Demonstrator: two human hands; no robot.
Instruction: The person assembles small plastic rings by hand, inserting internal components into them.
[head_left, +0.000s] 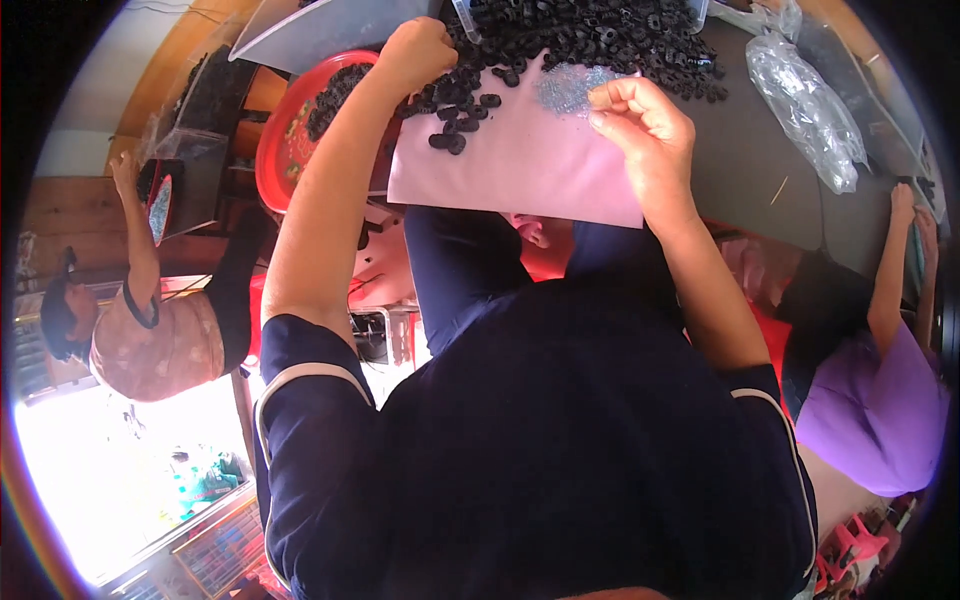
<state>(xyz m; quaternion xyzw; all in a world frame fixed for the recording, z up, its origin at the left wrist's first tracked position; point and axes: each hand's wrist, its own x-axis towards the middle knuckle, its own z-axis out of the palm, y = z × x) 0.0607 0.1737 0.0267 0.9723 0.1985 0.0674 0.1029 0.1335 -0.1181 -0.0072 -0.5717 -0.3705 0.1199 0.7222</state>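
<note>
My left hand [418, 55] reaches to the left edge of a heap of small black plastic parts [600, 35]. Its fingers are curled together, and what they hold, if anything, is hidden. Thumb and forefinger of my right hand [648, 125] are pinched, with any piece between them too small to name. Right beside those fingertips lies a patch of tiny shiny metal pieces [570, 88] on a pink sheet [510, 170]. Several loose black parts [455, 128] are scattered on the sheet's left side, below my left hand.
A red round tray [280, 150] with more black parts stands left of my left forearm. On the dark table [745, 170] at right lies a crumpled clear plastic bag [800, 105]. One person [160, 340] works at far left, another in purple [875, 410] at far right.
</note>
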